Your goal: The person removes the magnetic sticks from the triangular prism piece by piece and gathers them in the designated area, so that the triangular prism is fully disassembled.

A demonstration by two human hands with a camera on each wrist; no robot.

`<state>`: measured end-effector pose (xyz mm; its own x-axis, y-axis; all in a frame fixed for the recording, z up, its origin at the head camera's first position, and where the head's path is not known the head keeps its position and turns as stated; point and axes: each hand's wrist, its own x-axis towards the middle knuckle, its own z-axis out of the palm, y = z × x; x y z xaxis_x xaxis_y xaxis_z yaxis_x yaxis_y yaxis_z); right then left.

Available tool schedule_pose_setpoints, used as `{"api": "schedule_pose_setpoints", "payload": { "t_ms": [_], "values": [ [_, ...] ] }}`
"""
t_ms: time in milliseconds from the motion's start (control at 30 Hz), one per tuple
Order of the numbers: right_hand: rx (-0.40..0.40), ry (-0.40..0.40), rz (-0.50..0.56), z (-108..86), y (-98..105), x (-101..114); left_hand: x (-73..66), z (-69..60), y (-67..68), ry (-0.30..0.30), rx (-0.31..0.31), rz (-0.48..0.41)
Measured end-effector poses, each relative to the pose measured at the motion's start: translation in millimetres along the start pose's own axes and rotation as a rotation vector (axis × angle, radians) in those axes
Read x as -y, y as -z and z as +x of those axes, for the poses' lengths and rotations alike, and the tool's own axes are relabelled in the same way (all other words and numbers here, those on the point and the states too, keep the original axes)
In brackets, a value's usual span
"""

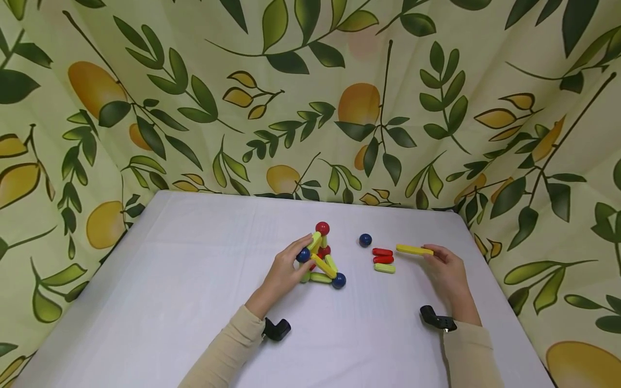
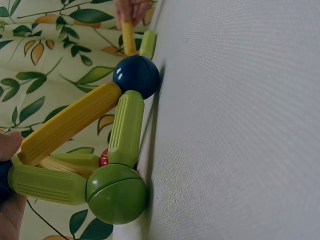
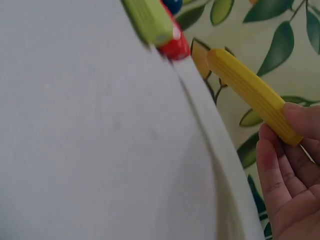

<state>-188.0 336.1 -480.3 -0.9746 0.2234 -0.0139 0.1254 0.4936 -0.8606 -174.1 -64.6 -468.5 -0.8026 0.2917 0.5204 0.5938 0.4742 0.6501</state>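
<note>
My left hand (image 1: 283, 268) grips a blue ball (image 1: 303, 255) at an upper corner of a frame built from balls and ridged rods. At the frame's corners sit a red ball (image 1: 322, 228) on top, a second blue ball (image 1: 338, 280) low on the right and a green ball (image 2: 117, 194). A yellow rod (image 2: 72, 122) slants from the low blue ball towards the held one. Between thumb and fingertips, my right hand (image 1: 448, 272) pinches one end of a loose yellow rod (image 3: 252, 92), raised above the table and apart from the frame.
Left of the right hand lie two red rods (image 1: 383, 251) and a yellow-green rod (image 1: 384, 268), with a loose blue ball (image 1: 365, 240) behind them. A white cloth covers the table (image 1: 194, 258). Patterned curtain (image 1: 310, 108) hangs at the back and sides.
</note>
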Motion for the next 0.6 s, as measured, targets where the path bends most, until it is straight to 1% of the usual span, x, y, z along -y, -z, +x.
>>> {"api": "schedule_pose_setpoints", "payload": {
  "t_ms": [200, 233, 333, 500, 600],
  "values": [
    [0.035, -0.001, 0.01, 10.8, 8, -14, -0.9, -0.1, 0.1, -0.008, -0.008, 0.005],
    [0.039, -0.004, 0.019, 12.8, 8, -16, -1.0, -0.1, 0.2, -0.01, -0.009, 0.003],
    [0.048, -0.027, 0.003, 18.8, 8, -18, -1.2, -0.3, 0.3, -0.01, -0.012, -0.009],
    [0.068, -0.037, -0.103, 26.0, 8, -23, -0.3, -0.7, -0.1, -0.011, -0.011, -0.023],
    [0.087, -0.026, -0.149, 29.1, 8, -26, 0.5, -0.7, -0.4, -0.015, -0.012, -0.025]
  ]
}}
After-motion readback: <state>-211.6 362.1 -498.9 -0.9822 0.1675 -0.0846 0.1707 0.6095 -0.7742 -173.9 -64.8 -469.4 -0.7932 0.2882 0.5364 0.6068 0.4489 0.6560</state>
